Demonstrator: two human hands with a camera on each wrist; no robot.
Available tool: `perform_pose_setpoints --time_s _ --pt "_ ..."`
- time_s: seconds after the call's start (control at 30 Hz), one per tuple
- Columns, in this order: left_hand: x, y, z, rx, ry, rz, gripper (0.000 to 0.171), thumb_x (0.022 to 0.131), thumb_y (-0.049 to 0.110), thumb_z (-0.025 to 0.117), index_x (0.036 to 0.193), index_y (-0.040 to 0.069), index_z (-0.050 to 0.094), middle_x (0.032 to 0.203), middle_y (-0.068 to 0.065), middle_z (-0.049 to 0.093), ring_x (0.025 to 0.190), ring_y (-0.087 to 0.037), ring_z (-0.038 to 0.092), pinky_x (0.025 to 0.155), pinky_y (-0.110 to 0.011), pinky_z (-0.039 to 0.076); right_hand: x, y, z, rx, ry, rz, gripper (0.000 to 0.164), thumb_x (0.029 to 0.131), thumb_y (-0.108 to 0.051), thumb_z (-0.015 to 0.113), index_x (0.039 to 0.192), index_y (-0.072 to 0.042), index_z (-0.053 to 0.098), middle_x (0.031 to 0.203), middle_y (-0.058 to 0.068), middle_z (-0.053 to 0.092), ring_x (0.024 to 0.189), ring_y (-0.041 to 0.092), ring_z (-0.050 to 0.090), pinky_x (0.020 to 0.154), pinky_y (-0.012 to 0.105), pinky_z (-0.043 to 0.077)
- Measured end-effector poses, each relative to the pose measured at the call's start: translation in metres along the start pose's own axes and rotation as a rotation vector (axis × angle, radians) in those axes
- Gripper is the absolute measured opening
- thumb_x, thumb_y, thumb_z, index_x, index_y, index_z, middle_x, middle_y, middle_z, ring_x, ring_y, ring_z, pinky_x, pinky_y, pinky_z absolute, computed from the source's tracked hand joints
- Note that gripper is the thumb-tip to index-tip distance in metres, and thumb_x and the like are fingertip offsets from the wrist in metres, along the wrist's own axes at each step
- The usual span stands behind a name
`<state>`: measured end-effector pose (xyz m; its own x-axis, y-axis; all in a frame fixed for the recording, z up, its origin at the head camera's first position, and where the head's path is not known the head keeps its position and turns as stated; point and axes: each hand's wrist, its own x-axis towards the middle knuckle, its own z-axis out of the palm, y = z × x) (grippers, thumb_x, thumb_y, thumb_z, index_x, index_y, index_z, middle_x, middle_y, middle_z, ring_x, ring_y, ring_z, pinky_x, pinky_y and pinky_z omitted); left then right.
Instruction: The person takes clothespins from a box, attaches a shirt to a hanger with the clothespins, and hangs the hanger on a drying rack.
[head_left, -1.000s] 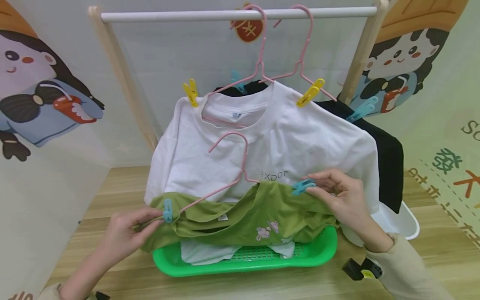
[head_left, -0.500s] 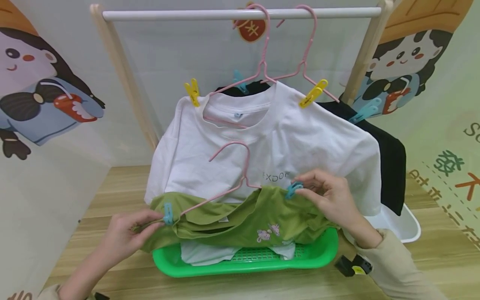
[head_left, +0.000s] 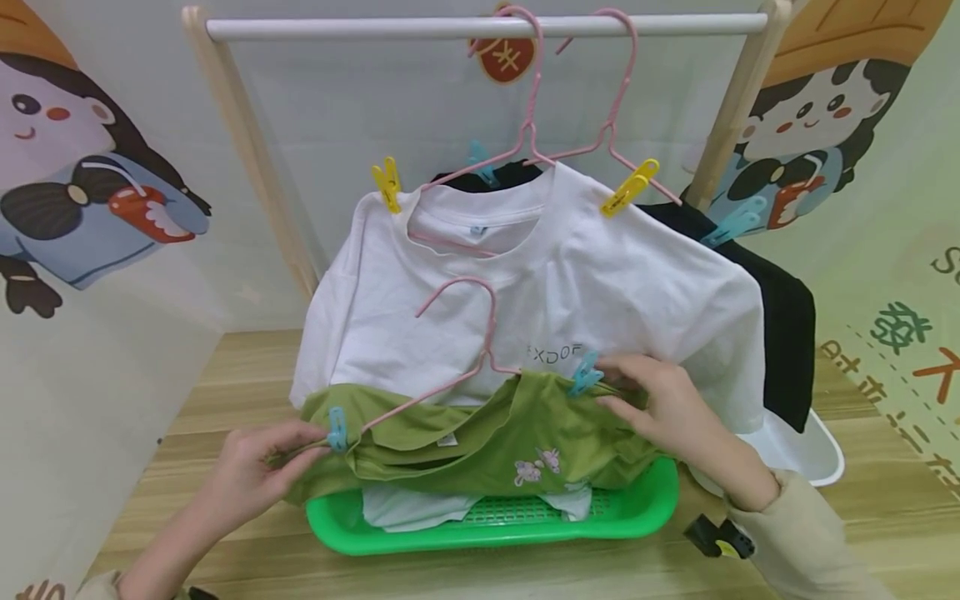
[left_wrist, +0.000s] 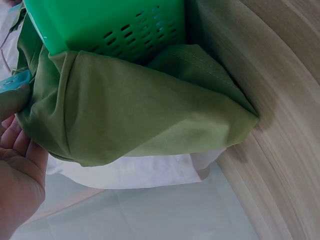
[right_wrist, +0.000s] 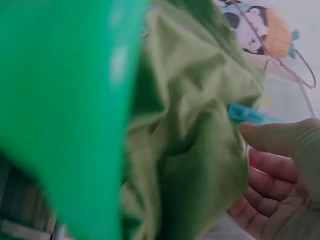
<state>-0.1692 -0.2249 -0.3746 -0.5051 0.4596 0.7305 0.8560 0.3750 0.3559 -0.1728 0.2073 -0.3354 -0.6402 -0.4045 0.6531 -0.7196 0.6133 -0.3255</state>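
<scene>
A green T-shirt (head_left: 480, 467) with small pink animal prints is draped on a pink wire hanger (head_left: 491, 321), whose hook stands free. One blue clothespin (head_left: 337, 429) sits on its left shoulder and another blue clothespin (head_left: 585, 375) on the right one. My left hand (head_left: 251, 462) pinches the shirt's shoulder just outside the left clothespin. On the other side, my right hand (head_left: 663, 408) holds the shoulder fabric beside the right clothespin, thumb in front and fingers behind. In the right wrist view the thumb lies close to the clothespin's end.
Below the shirt stands a green basket (head_left: 487, 537) with pale cloth in it. Behind, a white T-shirt (head_left: 450, 333) with yellow clothespins and a black garment (head_left: 787, 333) hang from the rack's white bar (head_left: 375, 30). A white tub (head_left: 817, 458) stands at right.
My right hand has let go of the right clothespin, which stays on the shirt slightly further left, and has moved to the fabric beside it. The left hand keeps its place.
</scene>
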Motion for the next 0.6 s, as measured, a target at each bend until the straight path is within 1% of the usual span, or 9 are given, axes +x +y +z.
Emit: perform_pose_setpoints --time_s 0.1,0.23,0.33,0.37,0.4,0.47,0.53,0.57,0.6 --pt "-0.001 -0.001 0.002 -0.006 -0.006 -0.026 0.007 0.079 0.004 0.073 0.08 -0.001 0.068 0.072 -0.012 0.069 0.073 0.001 0.065 0.059 -0.012 0.05 -0.003 0.002 -0.001 -0.11 -0.041 -0.031 0.022 0.066 0.005 0.079 0.083 -0.003 0.067 0.08 0.005 0.066 0.071 0.017 0.06 0.06 0.032 0.051" --pt "-0.003 -0.001 0.002 -0.009 -0.013 -0.051 0.02 0.066 -0.013 0.075 0.081 0.0 0.069 0.073 -0.012 0.069 0.074 0.001 0.065 0.059 -0.012 0.05 -0.003 0.004 0.001 -0.201 -0.092 -0.039 0.02 0.068 0.001 0.08 0.08 -0.006 0.067 0.081 0.004 0.064 0.075 0.019 0.059 0.063 0.034 0.05" --pt "-0.003 -0.002 0.002 -0.01 -0.009 -0.047 0.019 0.066 -0.012 0.075 0.08 -0.001 0.068 0.073 -0.012 0.068 0.072 0.001 0.065 0.058 -0.012 0.05 -0.003 0.004 0.001 -0.252 -0.106 -0.044 0.02 0.069 -0.001 0.08 0.078 -0.008 0.064 0.08 0.003 0.063 0.075 0.019 0.058 0.061 0.034 0.049" --pt "-0.002 -0.002 0.001 -0.004 -0.006 -0.041 0.013 0.071 -0.007 0.075 0.08 -0.001 0.068 0.072 -0.012 0.068 0.071 0.001 0.065 0.057 -0.012 0.05 -0.003 0.004 0.001 -0.263 -0.102 -0.047 0.02 0.069 0.0 0.079 0.077 -0.009 0.063 0.078 0.003 0.062 0.073 0.018 0.058 0.06 0.034 0.048" --pt "-0.001 -0.002 0.0 -0.004 -0.001 -0.036 0.008 0.075 -0.001 0.075 0.08 -0.002 0.068 0.072 -0.013 0.068 0.07 0.001 0.065 0.057 -0.012 0.05 -0.003 0.003 0.0 -0.266 -0.093 -0.049 0.02 0.069 0.0 0.079 0.076 -0.009 0.062 0.078 0.002 0.062 0.073 0.018 0.057 0.059 0.034 0.048" --pt "0.003 -0.002 -0.002 0.005 0.009 -0.03 0.009 0.08 0.006 0.073 0.079 -0.002 0.068 0.071 -0.013 0.068 0.07 0.001 0.064 0.057 -0.011 0.05 -0.003 0.001 -0.003 -0.252 -0.052 -0.065 0.018 0.07 -0.002 0.077 0.077 -0.01 0.062 0.077 0.002 0.062 0.072 0.017 0.058 0.058 0.034 0.048" --pt "0.01 0.0 -0.007 0.03 0.019 -0.031 0.012 0.082 0.009 0.072 0.079 -0.002 0.069 0.071 -0.012 0.068 0.069 0.001 0.064 0.056 -0.011 0.049 -0.001 -0.002 -0.006 -0.222 0.015 -0.096 0.01 0.082 -0.012 0.071 0.079 -0.009 0.063 0.077 0.001 0.062 0.07 0.017 0.057 0.058 0.033 0.047" --pt "0.014 0.001 -0.009 0.048 0.026 -0.031 0.013 0.082 0.01 0.072 0.079 -0.002 0.069 0.071 -0.012 0.069 0.069 0.001 0.064 0.057 -0.011 0.049 0.001 -0.004 -0.009 -0.204 0.06 -0.117 0.012 0.087 -0.017 0.067 0.08 -0.009 0.063 0.076 0.001 0.062 0.07 0.017 0.057 0.057 0.032 0.046" --pt "0.02 0.002 -0.012 0.066 0.035 -0.037 0.008 0.079 0.005 0.074 0.079 -0.003 0.07 0.071 -0.013 0.069 0.069 0.002 0.064 0.056 -0.011 0.049 0.004 -0.005 -0.011 -0.184 0.111 -0.14 0.019 0.092 -0.022 0.062 0.08 -0.008 0.064 0.076 0.002 0.063 0.069 0.017 0.057 0.057 0.032 0.046"
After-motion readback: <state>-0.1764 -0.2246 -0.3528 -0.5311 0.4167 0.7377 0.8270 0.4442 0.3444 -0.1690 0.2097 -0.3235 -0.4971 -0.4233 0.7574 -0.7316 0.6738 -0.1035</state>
